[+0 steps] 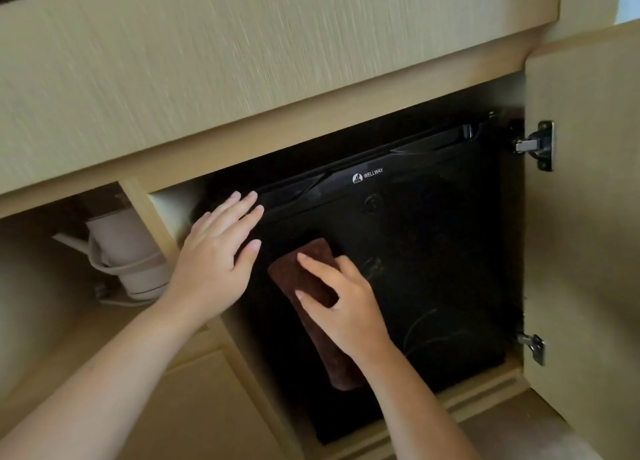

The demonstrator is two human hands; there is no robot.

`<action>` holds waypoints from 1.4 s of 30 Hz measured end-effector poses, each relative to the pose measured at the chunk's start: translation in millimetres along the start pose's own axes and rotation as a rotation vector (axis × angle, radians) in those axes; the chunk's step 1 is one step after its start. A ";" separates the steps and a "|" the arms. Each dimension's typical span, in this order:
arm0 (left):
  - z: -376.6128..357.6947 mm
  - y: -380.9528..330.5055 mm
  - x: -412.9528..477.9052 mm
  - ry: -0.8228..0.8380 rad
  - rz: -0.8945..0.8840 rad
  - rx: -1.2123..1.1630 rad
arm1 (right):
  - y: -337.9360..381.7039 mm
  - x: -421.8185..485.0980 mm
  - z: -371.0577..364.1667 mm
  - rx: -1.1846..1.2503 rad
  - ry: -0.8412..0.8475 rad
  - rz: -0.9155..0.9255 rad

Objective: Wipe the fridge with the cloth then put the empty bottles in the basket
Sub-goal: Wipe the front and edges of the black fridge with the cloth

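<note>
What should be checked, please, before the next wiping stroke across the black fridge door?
1. Brown cloth pressed flat on the fridge door under the right hand: ok.
2. Left hand open, bracing the door's left edge: ok.
3. Cabinet door swung open, clear of the stroke: ok.
4. Fridge door shut: ok.
5. Streaks remaining on the glossy surface: cannot tell, reflections confuse it.
6. Empty bottles and basket within reach: cannot tell, neither is in view.
</note>
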State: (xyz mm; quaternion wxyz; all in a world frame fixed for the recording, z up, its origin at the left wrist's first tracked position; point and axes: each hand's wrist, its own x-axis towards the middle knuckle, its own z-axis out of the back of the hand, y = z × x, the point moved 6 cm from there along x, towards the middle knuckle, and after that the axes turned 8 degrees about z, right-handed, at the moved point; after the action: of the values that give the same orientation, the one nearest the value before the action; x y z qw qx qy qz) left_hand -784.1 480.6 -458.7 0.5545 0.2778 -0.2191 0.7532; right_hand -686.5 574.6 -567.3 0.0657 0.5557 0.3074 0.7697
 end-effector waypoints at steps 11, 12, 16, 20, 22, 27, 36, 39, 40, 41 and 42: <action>-37.9 -82.0 61.0 0.081 -0.161 -0.050 | -77.5 15.6 140.2 0.097 -0.563 -0.289; -41.7 -86.8 64.5 0.086 -0.176 -0.048 | -82.4 16.8 145.2 0.077 -0.574 -0.302; -55.1 -99.9 74.1 0.074 -0.179 -0.060 | -81.2 27.8 131.6 0.014 -0.529 -0.300; -59.5 -104.0 75.1 -0.006 -0.172 -0.054 | -69.9 32.7 110.5 0.068 -0.435 -0.174; -60.8 -105.0 74.4 -0.022 -0.157 -0.053 | -73.9 38.4 122.9 0.049 -0.421 -0.138; -61.4 -106.8 74.3 -0.007 -0.123 -0.083 | -97.5 54.1 167.6 0.188 -0.627 -0.241; -63.4 -109.3 74.3 -0.012 -0.106 -0.071 | -62.4 37.5 112.2 -0.132 -0.351 0.000; -62.9 -109.5 73.8 -0.012 -0.103 -0.077 | -82.7 44.5 150.1 -0.086 -0.533 -0.130; -62.8 -109.7 74.1 -0.013 -0.099 -0.077 | -96.4 45.5 167.3 -0.035 -0.634 -0.229; -62.9 -110.1 74.1 -0.011 -0.096 -0.077 | -109.8 43.6 181.4 -0.001 -0.715 -0.318; -63.4 -110.5 74.5 -0.007 -0.098 -0.075 | -118.4 39.6 189.5 -0.002 -0.756 -0.379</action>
State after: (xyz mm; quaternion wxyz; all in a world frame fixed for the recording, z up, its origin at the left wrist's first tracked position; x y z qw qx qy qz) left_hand -706.7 606.1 -454.6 0.5998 0.2701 -0.2352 0.7155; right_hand -560.0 763.0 -563.1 0.3145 0.7325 0.3577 0.4864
